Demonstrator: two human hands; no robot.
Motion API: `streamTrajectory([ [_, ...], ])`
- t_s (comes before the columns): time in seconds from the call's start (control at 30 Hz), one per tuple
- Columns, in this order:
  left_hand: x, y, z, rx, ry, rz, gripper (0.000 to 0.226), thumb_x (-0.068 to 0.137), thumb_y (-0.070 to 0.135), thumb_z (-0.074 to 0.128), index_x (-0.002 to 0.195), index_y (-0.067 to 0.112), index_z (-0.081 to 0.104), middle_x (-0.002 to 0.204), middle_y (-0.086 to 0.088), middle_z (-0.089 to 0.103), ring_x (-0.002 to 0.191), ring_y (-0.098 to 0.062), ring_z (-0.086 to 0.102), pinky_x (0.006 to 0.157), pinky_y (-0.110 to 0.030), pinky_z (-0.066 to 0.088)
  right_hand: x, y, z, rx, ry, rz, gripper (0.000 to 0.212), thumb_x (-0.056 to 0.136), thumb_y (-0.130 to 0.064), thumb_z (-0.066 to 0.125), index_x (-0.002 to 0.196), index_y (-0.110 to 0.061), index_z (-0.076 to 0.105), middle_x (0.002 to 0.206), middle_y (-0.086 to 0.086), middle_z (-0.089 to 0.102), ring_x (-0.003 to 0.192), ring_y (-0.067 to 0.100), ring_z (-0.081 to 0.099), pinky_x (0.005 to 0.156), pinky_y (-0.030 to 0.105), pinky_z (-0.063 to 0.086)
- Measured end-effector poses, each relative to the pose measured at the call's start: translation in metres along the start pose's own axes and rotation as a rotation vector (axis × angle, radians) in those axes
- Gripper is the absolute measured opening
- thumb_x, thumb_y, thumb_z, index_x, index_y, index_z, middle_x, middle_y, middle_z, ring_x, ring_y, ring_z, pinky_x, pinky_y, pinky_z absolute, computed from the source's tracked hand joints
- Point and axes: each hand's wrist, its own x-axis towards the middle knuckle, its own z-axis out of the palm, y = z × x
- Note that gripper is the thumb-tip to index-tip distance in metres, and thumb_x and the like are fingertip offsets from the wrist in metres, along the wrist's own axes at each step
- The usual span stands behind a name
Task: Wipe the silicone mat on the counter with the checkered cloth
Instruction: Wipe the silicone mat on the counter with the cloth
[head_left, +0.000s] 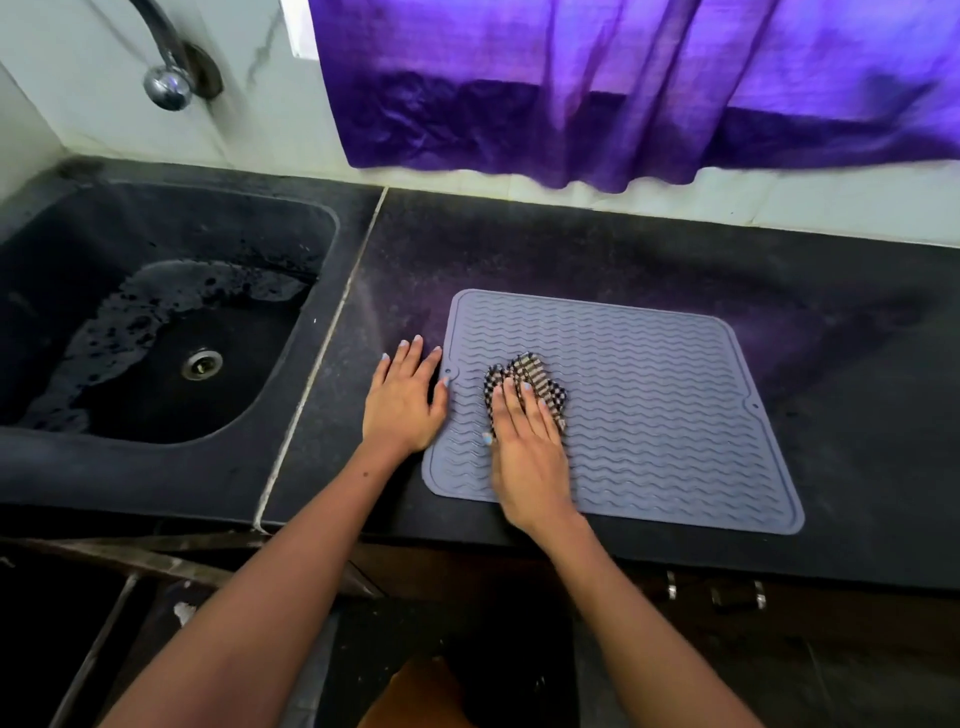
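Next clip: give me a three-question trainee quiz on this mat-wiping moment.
1. True or false: the checkered cloth lies in the sink.
2. Which hand presses the cloth: A) left hand B) right hand?
3. Fill in: the left hand lies flat at the silicone mat's ___ edge.

Key: 1 false, it lies on the mat. 2 B. 3 left, fingers straight, partly on the counter.

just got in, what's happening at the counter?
A person is wiping a grey silicone mat on the dark counter. The right hand presses a bunched checkered cloth flat onto the mat's left part. The left hand lies flat at the mat's left edge, apparently steadying it. The sink sits to the left.
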Motion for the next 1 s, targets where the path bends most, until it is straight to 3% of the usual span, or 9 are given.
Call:
streamTrajectory([
  [0.17, 0.000, 0.002, -0.001, 0.013, -0.015, -0.003, 0.062, 0.091, 0.044, 0.018, 0.146, 0.018, 0.031, 0.157, -0.006, 0.019, 0.147, -0.019, 0.010, 0.119, -0.038, 0.003, 0.019, 0.014, -0.003, 0.113, -0.089, -0.014, 0.058, 0.095, -0.018, 0.042, 0.148, -0.020, 0.018, 0.156, -0.006, 0.017, 0.145, 0.011, 0.008, 0.115, 0.025, -0.003],
  [0.3, -0.001, 0.001, 0.000, 0.019, -0.021, 0.008, 0.058, 0.095, 0.041, 0.020, 0.147, 0.017, 0.029, 0.158, -0.007, 0.017, 0.147, -0.020, 0.009, 0.119, -0.038, 0.002, 0.052, 0.029, -0.035, 0.964, -0.256, 0.403, 0.039, 0.096, -0.010, 0.044, 0.134, -0.020, 0.049, 0.137, -0.004, 0.049, 0.125, 0.019, 0.046, 0.105, 0.032, 0.033],
  [0.37, 0.000, 0.001, 0.000, 0.011, -0.029, 0.013, 0.052, 0.099, 0.037, 0.024, 0.147, 0.017, 0.027, 0.158, -0.007, 0.016, 0.147, -0.020, 0.007, 0.120, -0.038, 0.001, 0.067, 0.031, -0.053, 1.357, -0.127, 0.630, 0.033, 0.098, -0.010, 0.041, 0.128, -0.013, 0.054, 0.133, 0.010, 0.055, 0.109, 0.022, 0.055, 0.090, 0.029, 0.044],
  [0.4, 0.000, 0.001, 0.000, 0.012, -0.032, 0.015, 0.052, 0.099, 0.036, 0.024, 0.147, 0.018, 0.026, 0.158, -0.007, 0.015, 0.147, -0.020, 0.007, 0.120, -0.038, 0.001, 0.070, 0.027, -0.056, 1.389, -0.033, 0.676, 0.034, 0.098, -0.010, 0.040, 0.130, -0.011, 0.052, 0.134, 0.012, 0.054, 0.113, 0.022, 0.054, 0.094, 0.031, 0.043],
  [0.53, 0.000, 0.000, 0.000, 0.018, -0.033, 0.016, 0.051, 0.099, 0.032, 0.023, 0.148, 0.017, 0.024, 0.159, -0.007, 0.013, 0.147, -0.020, 0.005, 0.119, -0.038, -0.001, 0.044, -0.023, -0.031, 0.768, 0.078, 0.377, 0.049, 0.097, -0.018, 0.041, 0.144, -0.023, 0.028, 0.153, -0.005, 0.024, 0.141, 0.012, 0.020, 0.117, 0.033, 0.016],
  [0.63, 0.000, -0.001, 0.002, 0.030, -0.032, 0.023, 0.051, 0.099, 0.031, 0.023, 0.148, 0.017, 0.023, 0.159, -0.007, 0.012, 0.147, -0.020, 0.004, 0.120, -0.038, -0.001, 0.020, -0.035, 0.008, 0.145, 0.025, 0.060, 0.057, 0.098, -0.020, 0.034, 0.149, -0.016, 0.009, 0.158, -0.003, 0.005, 0.146, 0.014, -0.003, 0.117, 0.028, -0.007],
  [0.83, 0.001, 0.001, 0.001, 0.047, -0.043, 0.022, 0.051, 0.100, 0.032, 0.021, 0.149, 0.017, 0.020, 0.159, -0.008, 0.010, 0.147, -0.021, 0.003, 0.120, -0.039, -0.001, 0.033, -0.024, 0.012, 0.046, -0.073, -0.017, 0.060, 0.097, -0.024, 0.035, 0.150, -0.018, 0.008, 0.158, -0.002, 0.004, 0.146, 0.013, -0.003, 0.114, 0.026, -0.008],
  [0.9, 0.000, 0.001, -0.001, 0.043, -0.044, 0.023, 0.052, 0.100, 0.031, 0.021, 0.149, 0.016, 0.020, 0.159, -0.008, 0.010, 0.147, -0.021, 0.003, 0.120, -0.039, -0.001, 0.043, -0.024, 0.002, 0.290, -0.136, 0.068, 0.053, 0.098, -0.021, 0.038, 0.148, -0.021, 0.019, 0.157, -0.004, 0.014, 0.144, 0.010, 0.009, 0.117, 0.029, 0.005],
  [1.0, -0.001, 0.000, -0.002, 0.024, -0.055, 0.026, 0.051, 0.099, 0.031, 0.021, 0.149, 0.017, 0.021, 0.159, -0.007, 0.010, 0.147, -0.020, 0.003, 0.120, -0.038, -0.001, 0.065, -0.019, -0.036, 1.245, -0.109, 0.498, 0.038, 0.098, -0.015, 0.041, 0.135, -0.014, 0.046, 0.142, 0.007, 0.046, 0.120, 0.013, 0.046, 0.095, 0.024, 0.041],
])
